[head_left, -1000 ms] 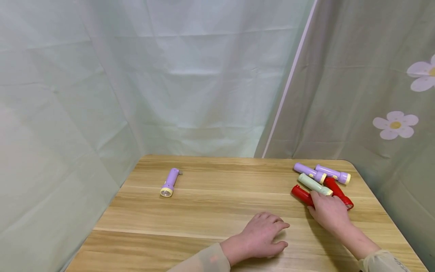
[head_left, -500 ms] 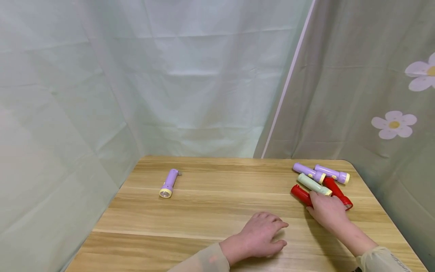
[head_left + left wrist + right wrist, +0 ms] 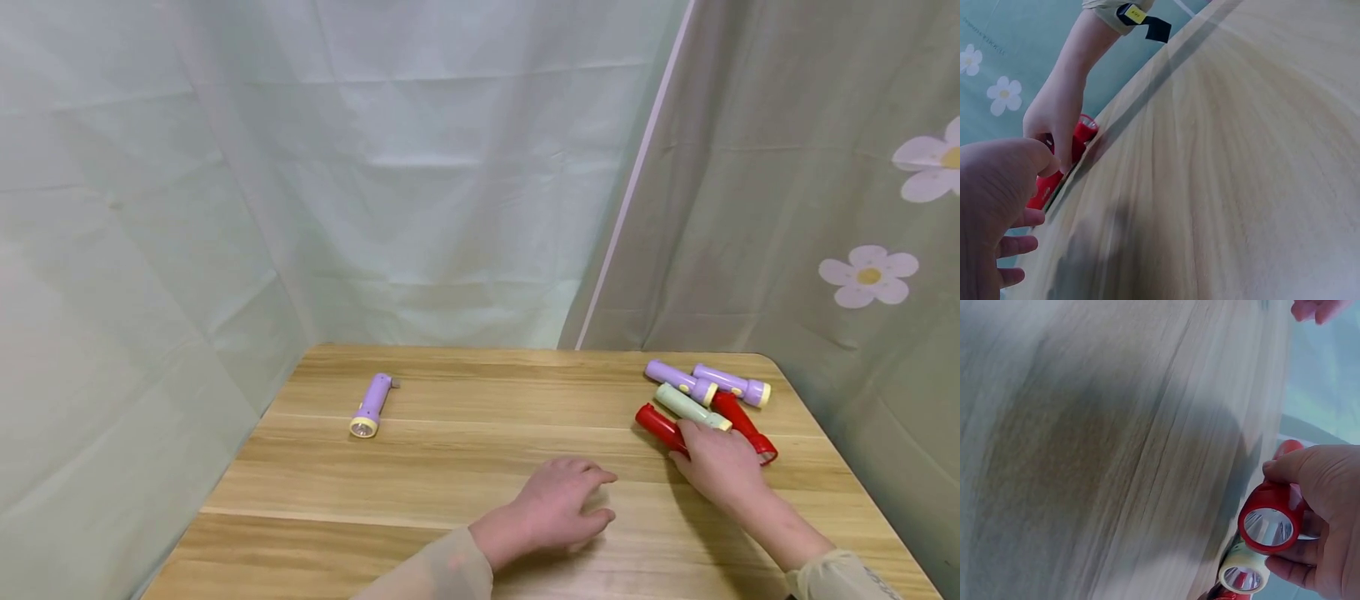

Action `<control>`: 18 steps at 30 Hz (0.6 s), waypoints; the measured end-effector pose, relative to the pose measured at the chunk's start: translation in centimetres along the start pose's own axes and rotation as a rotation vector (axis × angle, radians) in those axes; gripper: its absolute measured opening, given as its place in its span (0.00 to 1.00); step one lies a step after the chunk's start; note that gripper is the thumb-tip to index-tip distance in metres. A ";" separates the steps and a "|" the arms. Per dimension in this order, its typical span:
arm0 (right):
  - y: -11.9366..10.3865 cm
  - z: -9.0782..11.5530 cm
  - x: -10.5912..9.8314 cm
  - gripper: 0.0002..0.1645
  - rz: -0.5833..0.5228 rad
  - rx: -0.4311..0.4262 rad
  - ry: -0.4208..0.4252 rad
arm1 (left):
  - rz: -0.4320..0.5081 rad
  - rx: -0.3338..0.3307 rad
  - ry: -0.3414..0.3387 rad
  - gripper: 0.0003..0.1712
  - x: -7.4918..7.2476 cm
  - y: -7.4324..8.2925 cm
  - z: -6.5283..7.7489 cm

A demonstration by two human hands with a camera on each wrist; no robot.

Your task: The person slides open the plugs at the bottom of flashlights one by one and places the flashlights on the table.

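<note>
My right hand point(image 3: 720, 462) grips a red flashlight point(image 3: 660, 427) at the right of the table, its fingers curled round the body near the lamp end. In the right wrist view that flashlight's lens point(image 3: 1268, 526) faces the camera. Right behind it lies a pale green flashlight point(image 3: 686, 405) with a cream rim. A second red flashlight point(image 3: 738, 417) lies beyond the hand, partly covered by it. My left hand point(image 3: 558, 504) holds nothing, fingers loosely bent, over the table to the left of the right hand.
Two purple flashlights point(image 3: 678, 381) with cream rims lie at the back right, close against the green one. Another purple flashlight point(image 3: 372, 406) lies alone at the left of the wooden table point(image 3: 480, 467). Pale curtains point(image 3: 450, 167) hang around the table.
The gripped red flashlight has shifted slightly left with my right hand. My left hand has moved a little to the left and away from me. The other flashlights stay in place.
</note>
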State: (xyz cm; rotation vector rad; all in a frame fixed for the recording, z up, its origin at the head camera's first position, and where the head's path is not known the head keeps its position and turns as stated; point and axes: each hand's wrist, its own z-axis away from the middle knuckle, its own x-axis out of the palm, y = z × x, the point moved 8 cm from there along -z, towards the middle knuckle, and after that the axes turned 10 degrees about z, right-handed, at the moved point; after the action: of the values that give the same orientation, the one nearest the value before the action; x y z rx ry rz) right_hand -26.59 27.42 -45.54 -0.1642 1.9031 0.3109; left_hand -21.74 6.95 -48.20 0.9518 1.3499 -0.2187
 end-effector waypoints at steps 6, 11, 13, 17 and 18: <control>-0.5 -0.4 -0.6 0.20 -0.027 0.002 0.016 | 0.032 -0.015 0.032 0.29 -0.5 -0.9 0.2; -1.0 -0.7 -0.8 0.18 -0.070 0.026 0.004 | 0.048 -0.025 0.066 0.29 -1.2 -1.4 0.4; -1.2 -0.8 -0.8 0.17 -0.092 0.038 -0.010 | 0.062 -0.031 0.077 0.29 -1.5 -1.7 0.5; -1.8 -1.0 -1.0 0.20 -0.111 0.047 -0.012 | 0.096 -0.050 0.093 0.29 -2.0 -2.2 0.6; -1.9 -1.0 -1.1 0.21 -0.110 0.042 -0.003 | 0.105 -0.056 0.098 0.29 -2.1 -2.3 0.6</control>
State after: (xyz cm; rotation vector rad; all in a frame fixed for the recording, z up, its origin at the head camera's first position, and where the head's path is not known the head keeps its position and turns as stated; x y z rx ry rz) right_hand -26.59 25.24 -44.45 -0.2388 1.8886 0.1963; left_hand -23.33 4.25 -47.41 0.9936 1.3845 -0.0547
